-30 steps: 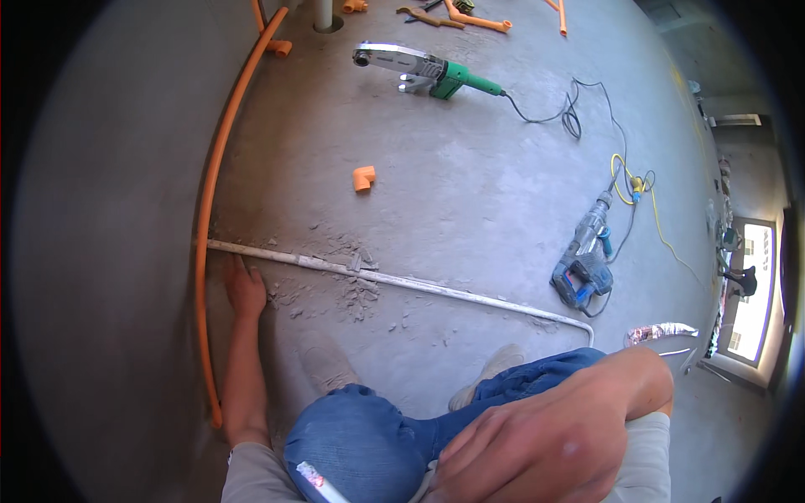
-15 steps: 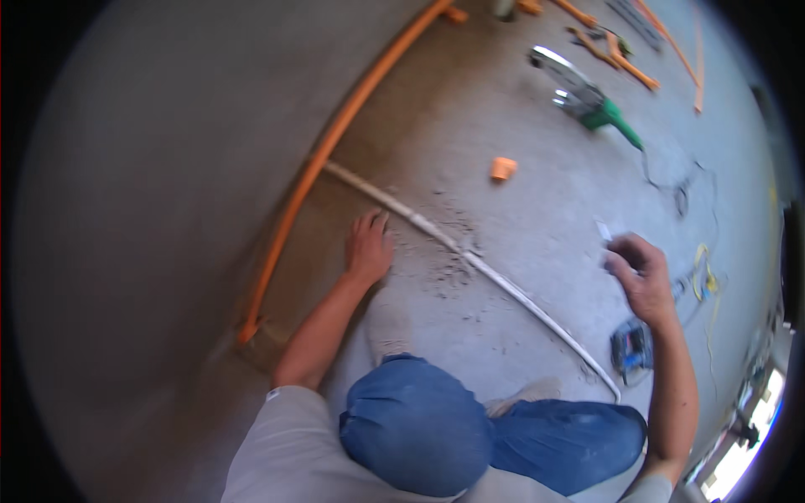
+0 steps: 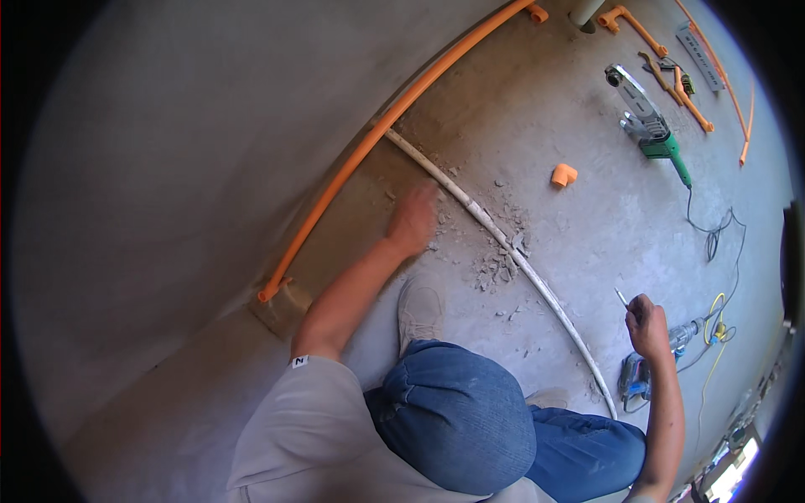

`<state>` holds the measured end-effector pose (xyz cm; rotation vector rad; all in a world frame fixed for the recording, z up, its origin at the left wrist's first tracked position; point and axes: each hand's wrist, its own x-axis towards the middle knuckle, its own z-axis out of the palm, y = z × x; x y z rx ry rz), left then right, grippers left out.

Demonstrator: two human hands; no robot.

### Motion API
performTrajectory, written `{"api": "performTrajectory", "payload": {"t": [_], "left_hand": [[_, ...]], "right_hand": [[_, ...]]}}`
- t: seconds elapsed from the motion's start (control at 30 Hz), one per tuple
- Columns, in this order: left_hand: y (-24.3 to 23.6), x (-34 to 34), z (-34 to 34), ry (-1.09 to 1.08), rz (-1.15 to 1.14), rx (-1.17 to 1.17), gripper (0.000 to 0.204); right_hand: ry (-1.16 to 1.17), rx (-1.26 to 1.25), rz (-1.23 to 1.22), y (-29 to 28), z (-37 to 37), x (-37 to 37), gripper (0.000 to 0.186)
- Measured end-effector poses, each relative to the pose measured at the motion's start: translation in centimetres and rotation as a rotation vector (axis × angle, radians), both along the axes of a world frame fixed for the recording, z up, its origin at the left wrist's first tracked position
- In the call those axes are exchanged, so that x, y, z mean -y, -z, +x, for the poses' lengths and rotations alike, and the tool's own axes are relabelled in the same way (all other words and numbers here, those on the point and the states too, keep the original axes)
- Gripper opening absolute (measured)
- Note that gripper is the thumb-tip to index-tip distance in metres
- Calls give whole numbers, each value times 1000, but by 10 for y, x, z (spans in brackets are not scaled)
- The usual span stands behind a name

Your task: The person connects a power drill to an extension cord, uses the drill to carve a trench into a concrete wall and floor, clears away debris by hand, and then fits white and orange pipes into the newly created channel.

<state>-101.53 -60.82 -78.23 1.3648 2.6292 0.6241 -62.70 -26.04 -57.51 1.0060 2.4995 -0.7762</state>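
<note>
I crouch on a concrete floor. My left hand (image 3: 412, 220) reaches forward with fingers spread, just short of a thin white pipe (image 3: 503, 247) lying in a chiselled groove with rubble around it. It holds nothing. My right hand (image 3: 647, 323) is raised at the right and grips a thin pencil-like stick (image 3: 622, 298) that pokes up from the fist. A long orange pipe (image 3: 377, 134) runs along the foot of the wall, to the left of my left hand.
An orange elbow fitting (image 3: 563, 174) lies past the groove. A green-handled pipe welder (image 3: 650, 124) with its cord lies beyond, near more orange pipe pieces (image 3: 688, 96). A blue power tool (image 3: 636, 377) sits by my right arm. My knees (image 3: 457, 411) fill the foreground.
My view has swung left. My left hand has moved from the floor towards the white pipe, and my right hand has stayed raised out to the right.
</note>
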Motion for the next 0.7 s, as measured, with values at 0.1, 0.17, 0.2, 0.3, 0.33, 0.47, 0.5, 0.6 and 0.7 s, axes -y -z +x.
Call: {"api": "performTrajectory", "payload": {"t": [0.1,0.17,0.2,0.3,0.33,0.47,0.5,0.6,0.7], "left_hand": [[-5,6,29,337,237,260,37],[-33,4,35,288,223,323,29],[-41,2,33,286,224,324,29],[-50,1,31,76,241,195,28],[-45,1,33,115,273,229,27],[-35,3,63,401,161,395,22],[-40,7,74,410,153,403,22],[-56,22,109,582,88,516,18],[-57,48,121,764,-150,582,17]], "right_hand": [[31,-47,18,-7,-15,3,25],[62,113,-22,-17,-32,5,33],[60,114,-21,-17,-33,5,33],[49,49,-87,-8,-24,-2,35],[-5,32,-102,-1,-16,-5,33],[-83,22,-72,-8,-22,2,28],[-73,27,-79,-9,-26,5,28],[-124,67,-6,-23,-39,10,26],[-67,102,-37,-30,-45,11,25]]}}
